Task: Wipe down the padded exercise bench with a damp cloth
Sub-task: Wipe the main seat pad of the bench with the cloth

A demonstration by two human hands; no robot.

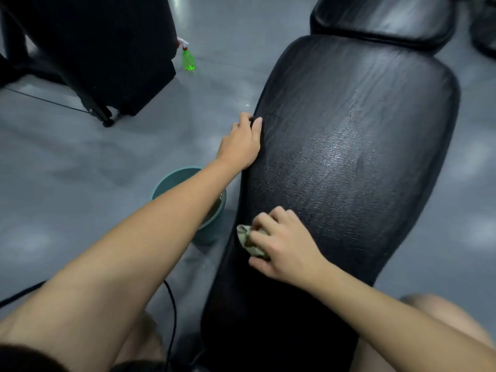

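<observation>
Head view: wiping is under way. The right hand (284, 245) clutches a crumpled grey-green cloth (245, 237), pressed on the near-left part of the black padded vinyl bench (349, 157). The left hand (241, 143) hooks its fingers over the pad's left edge, thumb on top (bracing, likely). Mid-pad gleams wet and the far part looks duller, so probably next: strokes up the pad, kept inside both long edges. Bare floor to the right. A teal plastic bucket (171, 178) sits close below the left edge, a green spray bottle (188, 59) well beyond.
</observation>
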